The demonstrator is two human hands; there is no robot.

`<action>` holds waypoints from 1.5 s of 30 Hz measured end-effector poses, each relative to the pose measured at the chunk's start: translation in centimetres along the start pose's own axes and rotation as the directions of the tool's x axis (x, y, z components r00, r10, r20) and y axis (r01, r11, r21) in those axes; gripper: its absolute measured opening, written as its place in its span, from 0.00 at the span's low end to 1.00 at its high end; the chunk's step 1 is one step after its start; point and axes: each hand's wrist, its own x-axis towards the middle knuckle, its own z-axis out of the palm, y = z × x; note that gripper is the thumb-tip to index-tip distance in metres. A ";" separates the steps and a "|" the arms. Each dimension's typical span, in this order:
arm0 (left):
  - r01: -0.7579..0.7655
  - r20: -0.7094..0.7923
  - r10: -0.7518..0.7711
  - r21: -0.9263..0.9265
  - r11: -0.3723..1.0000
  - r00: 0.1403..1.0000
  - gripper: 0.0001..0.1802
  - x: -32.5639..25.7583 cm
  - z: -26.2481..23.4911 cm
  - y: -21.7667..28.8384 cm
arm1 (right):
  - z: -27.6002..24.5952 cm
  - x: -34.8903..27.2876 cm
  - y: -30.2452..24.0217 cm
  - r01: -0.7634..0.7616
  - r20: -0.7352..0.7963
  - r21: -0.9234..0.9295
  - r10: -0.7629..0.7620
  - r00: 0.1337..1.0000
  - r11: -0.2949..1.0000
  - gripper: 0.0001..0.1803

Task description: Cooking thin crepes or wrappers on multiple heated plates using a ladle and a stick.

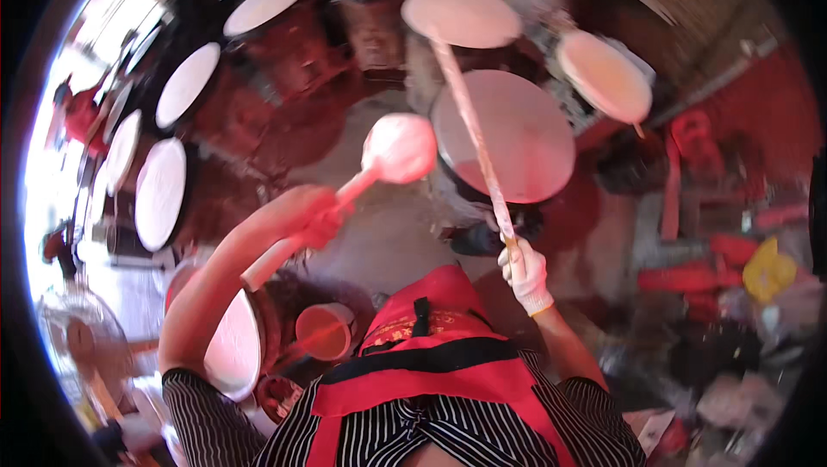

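Observation:
My left hand is closed round the handle of a long-handled ladle. Its rounded, pale-coated bowl hangs in the air in front of me. In a white glove, my right hand grips the lower end of a long pale stick. This stick slants forward over a wide drum with a smooth pinkish top. The stick's far end overlaps the near side of another drum behind; whether it touches the white surface there I cannot tell.
More drums with white tops curve round the front and left. A white-filled tub and a pink bucket stand at my near left. Far left are a fan and a person in red. A yellow object lies at right.

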 end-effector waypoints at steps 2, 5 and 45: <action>-0.201 -0.065 0.278 0.536 0.820 0.958 0.12 5.7 6.6 5.0 | -3.8 1.2 -2.3 0.282 -0.025 -0.331 -0.307 0.951 0.901 0.24; -0.399 0.203 0.671 0.905 0.150 0.713 0.11 11.6 15.2 10.1 | -7.9 2.6 -5.5 0.297 -0.103 -0.653 -0.470 0.877 0.697 0.27; -0.119 -0.004 0.120 0.097 0.988 0.993 0.10 21.6 -2.1 7.8 | 9.8 19.9 -0.6 0.182 -0.664 0.727 0.609 0.434 0.662 0.25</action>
